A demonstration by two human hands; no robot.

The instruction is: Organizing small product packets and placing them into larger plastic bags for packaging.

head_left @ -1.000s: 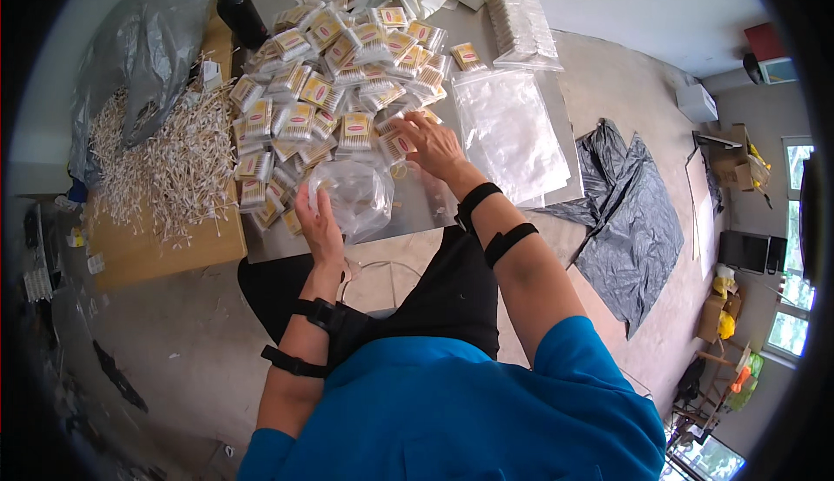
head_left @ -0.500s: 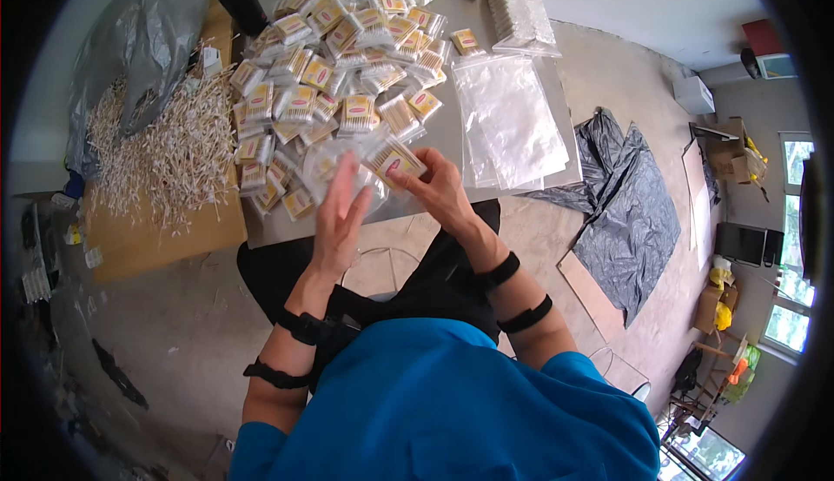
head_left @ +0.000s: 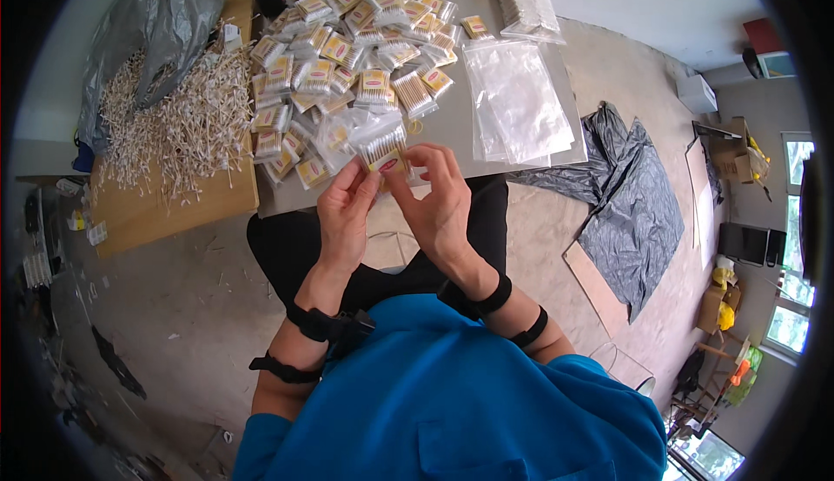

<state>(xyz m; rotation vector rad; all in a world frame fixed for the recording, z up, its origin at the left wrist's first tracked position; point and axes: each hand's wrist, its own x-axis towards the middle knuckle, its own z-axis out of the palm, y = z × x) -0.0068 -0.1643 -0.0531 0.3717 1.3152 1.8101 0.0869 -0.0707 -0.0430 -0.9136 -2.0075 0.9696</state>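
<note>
Both hands meet just above the near edge of the grey tabletop [head_left: 521, 146], and their grip is closed on one small clear packet of cotton swabs [head_left: 383, 149]: the left hand [head_left: 345, 213] pinches its lower left corner, while the right hand [head_left: 440, 199] pinches the right side with thumb and fingertips. The packet is thin glossy film, crinkled, with a yellow and red label near the bottom and a tight row of white-tipped sticks inside. Judging by the spread, a good share of the packing looks done: just beyond the grip lies a heap of filled packets [head_left: 347, 38], dozens of them, overlapping at all angles. Much seems left too. Far to the left of the grip, a large mound of loose swabs [head_left: 178, 125] covers a brown board, pale, thin and tangled, beside a slumped grey plastic sack [head_left: 152, 29]. To the right of the grip lies a flat stack of empty clear bags [head_left: 517, 103], smooth and shiny.
</note>
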